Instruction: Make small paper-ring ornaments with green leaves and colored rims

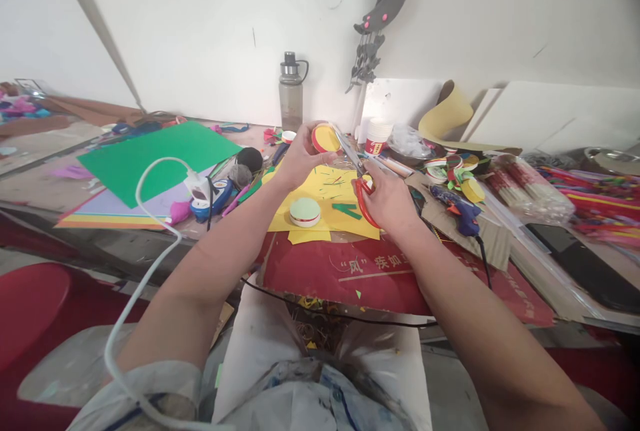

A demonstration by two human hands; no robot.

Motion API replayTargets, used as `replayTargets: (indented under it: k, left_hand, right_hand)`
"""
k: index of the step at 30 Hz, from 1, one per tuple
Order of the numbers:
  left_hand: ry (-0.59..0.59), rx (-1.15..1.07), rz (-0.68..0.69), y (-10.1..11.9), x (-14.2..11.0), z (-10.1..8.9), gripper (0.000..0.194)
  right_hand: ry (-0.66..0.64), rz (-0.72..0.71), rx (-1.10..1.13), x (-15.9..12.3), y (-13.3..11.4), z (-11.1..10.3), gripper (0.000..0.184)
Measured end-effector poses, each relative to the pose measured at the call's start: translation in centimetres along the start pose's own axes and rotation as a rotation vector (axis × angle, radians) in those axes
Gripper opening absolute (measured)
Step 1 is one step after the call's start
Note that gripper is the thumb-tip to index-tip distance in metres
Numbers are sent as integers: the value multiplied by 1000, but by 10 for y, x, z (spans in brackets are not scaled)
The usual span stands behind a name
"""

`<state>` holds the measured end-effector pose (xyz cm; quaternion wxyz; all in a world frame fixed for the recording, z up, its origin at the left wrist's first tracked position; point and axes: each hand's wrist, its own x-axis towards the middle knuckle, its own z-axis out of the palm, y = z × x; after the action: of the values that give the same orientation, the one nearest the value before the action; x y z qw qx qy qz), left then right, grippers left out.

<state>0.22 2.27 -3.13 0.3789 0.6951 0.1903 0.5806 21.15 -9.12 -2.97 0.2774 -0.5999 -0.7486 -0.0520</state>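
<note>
My left hand is closed round a small round piece with a yellow face and a red rim, held up over the table. My right hand grips red-handled scissors; their blades point up and left, with the tips at the edge of the round piece. Below the hands lies a sheet of yellow paper with small cut scraps on it. On that sheet sits a second round piece with a pale green top and a white and red rim.
A green sheet lies on a stack of coloured paper at the left. A blue glue gun, a grey bottle, paper cups, bundled sticks and a white cable crowd the table. A red cardboard sheet overhangs the front edge.
</note>
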Motion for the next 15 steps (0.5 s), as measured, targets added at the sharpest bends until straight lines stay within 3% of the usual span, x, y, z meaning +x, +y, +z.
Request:
replayTargets:
  k: [15]
  left_hand:
    - [-58, -116, -142, 17, -3, -1, 74]
  right_hand:
    - [-7, -11, -57, 1, 2, -2, 45]
